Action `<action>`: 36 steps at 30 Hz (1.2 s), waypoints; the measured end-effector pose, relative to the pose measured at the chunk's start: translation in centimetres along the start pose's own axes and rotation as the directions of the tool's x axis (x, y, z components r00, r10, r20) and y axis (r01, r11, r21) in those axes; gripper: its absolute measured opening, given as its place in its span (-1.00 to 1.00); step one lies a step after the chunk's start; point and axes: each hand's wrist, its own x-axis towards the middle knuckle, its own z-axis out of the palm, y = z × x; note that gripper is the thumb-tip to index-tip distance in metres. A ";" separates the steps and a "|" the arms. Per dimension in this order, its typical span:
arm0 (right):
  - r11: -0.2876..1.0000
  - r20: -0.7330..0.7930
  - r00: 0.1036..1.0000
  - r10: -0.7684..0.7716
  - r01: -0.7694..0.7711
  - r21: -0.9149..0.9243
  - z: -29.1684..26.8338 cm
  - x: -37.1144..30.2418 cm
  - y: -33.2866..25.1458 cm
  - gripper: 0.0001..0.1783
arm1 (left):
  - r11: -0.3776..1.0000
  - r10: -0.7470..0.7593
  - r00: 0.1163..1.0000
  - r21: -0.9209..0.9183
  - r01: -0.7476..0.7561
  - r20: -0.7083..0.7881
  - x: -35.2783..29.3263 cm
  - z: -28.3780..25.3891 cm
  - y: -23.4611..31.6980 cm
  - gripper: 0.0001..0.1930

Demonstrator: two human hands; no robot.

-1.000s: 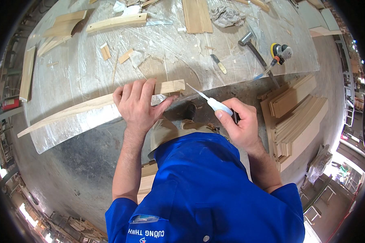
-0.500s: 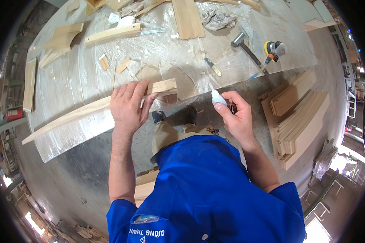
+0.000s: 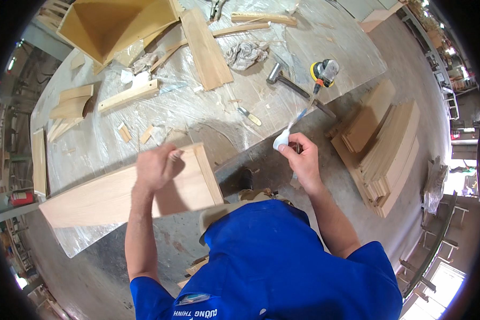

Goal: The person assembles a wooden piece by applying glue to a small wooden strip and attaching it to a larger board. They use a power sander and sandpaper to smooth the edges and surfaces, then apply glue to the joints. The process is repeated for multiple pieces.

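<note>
A pale wooden board (image 3: 117,192) lies with its broad face up along the near left edge of the table, partly jutting past it. A narrow strip (image 3: 208,173) runs across its right end. My left hand (image 3: 157,168) is over the board's far edge, slightly blurred, fingers curled closed; whether they grip anything is hidden. My right hand (image 3: 302,157) holds a small white glue bottle (image 3: 282,140) between thumb and fingers, nozzle pointing up and away, off the table's near edge.
On the plastic-covered table (image 3: 218,152) lie a putty knife (image 3: 249,116), a hammer (image 3: 290,82), a sander (image 3: 324,72), a wooden plank (image 3: 207,50), crumpled plastic (image 3: 245,55) and a yellowish open box (image 3: 120,26). Stacked curved boards (image 3: 381,154) stand at the right.
The board has turned from its narrow edge to show its broad face. My left hand's fingers have curled in. The view has shifted, bringing the yellowish box in. The glue bottle stays in my right hand.
</note>
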 end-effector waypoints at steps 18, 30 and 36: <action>0.666 0.039 0.917 -0.396 0.316 -0.676 10.2 26.4 5.4 -0.70 | 0.961 -0.186 0.949 -0.153 0.229 0.255 -3.5 7.3 4.7 -0.62; 0.741 -0.063 0.946 -0.317 0.206 -0.640 5.2 24.4 2.4 -0.42 | 0.982 -0.120 0.991 -0.143 0.127 0.056 -5.6 8.3 4.7 -0.71; 0.531 -0.119 0.880 -0.460 0.166 -0.831 -2.1 31.5 -1.7 -0.19 | 0.979 -0.146 0.981 -0.121 0.161 0.127 -4.0 7.6 4.6 -0.74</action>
